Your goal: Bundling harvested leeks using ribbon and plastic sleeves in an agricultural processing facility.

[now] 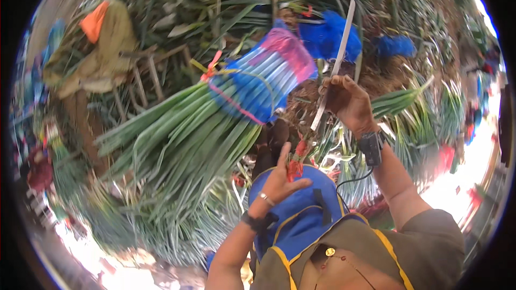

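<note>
A large bundle of leeks or big green onions [183,123] lies in front of me, its leaves fanning out to the left. Blue and pink netting [252,80] wraps its white stalks, with pink and yellow ties round it. My right hand [346,102] is closed round a long, narrow, pale strip [343,37] standing at a slant just right of the bundle; its material is unclear. Below the bundle, my left hand [279,182] is held with fingers apart and nothing visibly gripped. Red-orange ties [296,161] hang close beside its fingers.
Loose leeks [188,225] and leaves cover the ground on several sides. Blue netting [333,35] lies beyond the bundle. At left are a wooden frame [145,78] and an olive cloth [115,37] with an orange piece on it. A blue apron [301,204] covers my lap.
</note>
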Motion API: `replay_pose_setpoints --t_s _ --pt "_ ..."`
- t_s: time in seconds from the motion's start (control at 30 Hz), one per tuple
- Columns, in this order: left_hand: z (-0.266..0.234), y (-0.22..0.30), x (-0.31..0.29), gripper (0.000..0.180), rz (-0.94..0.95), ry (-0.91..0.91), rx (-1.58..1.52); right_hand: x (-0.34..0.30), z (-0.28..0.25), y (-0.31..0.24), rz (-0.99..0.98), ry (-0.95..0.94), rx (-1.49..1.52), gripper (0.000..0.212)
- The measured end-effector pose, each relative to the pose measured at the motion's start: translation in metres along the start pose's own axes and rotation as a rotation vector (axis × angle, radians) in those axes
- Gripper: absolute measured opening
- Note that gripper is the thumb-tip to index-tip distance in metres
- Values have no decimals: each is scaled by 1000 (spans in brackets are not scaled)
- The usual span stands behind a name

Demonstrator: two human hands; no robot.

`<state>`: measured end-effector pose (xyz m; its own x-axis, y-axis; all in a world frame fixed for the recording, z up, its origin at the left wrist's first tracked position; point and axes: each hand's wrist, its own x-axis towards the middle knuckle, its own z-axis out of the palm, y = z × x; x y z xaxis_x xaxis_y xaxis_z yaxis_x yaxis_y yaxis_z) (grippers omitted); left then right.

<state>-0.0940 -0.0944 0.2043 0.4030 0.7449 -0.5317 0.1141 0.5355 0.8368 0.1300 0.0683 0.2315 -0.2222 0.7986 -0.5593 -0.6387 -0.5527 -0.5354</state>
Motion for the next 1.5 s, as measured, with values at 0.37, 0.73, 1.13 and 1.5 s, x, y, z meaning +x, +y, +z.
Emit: replay_pose_setpoints --t_s 0.37,0.73,1.13,1.5 --pt "13 -18 -34 36 33 614 139 -39 95 105 417 -111 -440 43" --pt "-33 -211 -38 77 -96 869 -1446 -29 116 168 374 -49 -695 43" --pt "-68 -184 -42 48 436 1270 -1980 -36 132 216 496 -40 -737 45" --pt "-155 -159 -43 98 -235 2029 -816 -43 143 214 573 -142 -909 42"
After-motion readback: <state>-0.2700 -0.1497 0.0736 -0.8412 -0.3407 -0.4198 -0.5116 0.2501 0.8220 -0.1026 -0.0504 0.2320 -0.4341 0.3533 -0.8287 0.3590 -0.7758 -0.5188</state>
